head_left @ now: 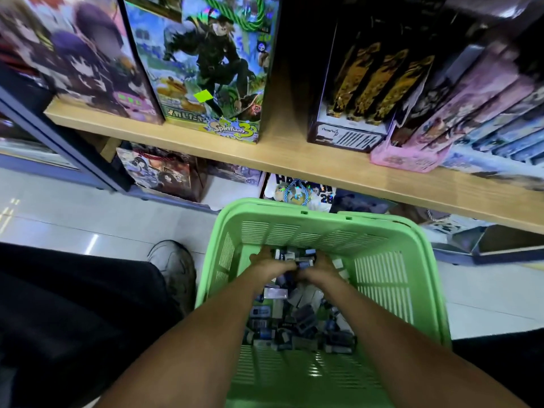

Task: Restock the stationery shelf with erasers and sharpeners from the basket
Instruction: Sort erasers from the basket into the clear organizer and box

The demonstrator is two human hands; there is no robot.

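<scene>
Reaching with both arms down into the green basket (382,278) standing on the tiled floor (88,219) below the wooden shelf (294,154). Left hand (272,265) and right hand (319,267) meeting at the far end of the pile, fingers curling around a small dark packet (304,262) pinched between them. Lying loose across the basket bottom, many small erasers and sharpeners (294,325), too blurred to tell apart. Standing on the shelf above, colourful boxes (206,69). Showing at left, a dark trouser leg (73,304) and a grey shoe (173,266).
</scene>
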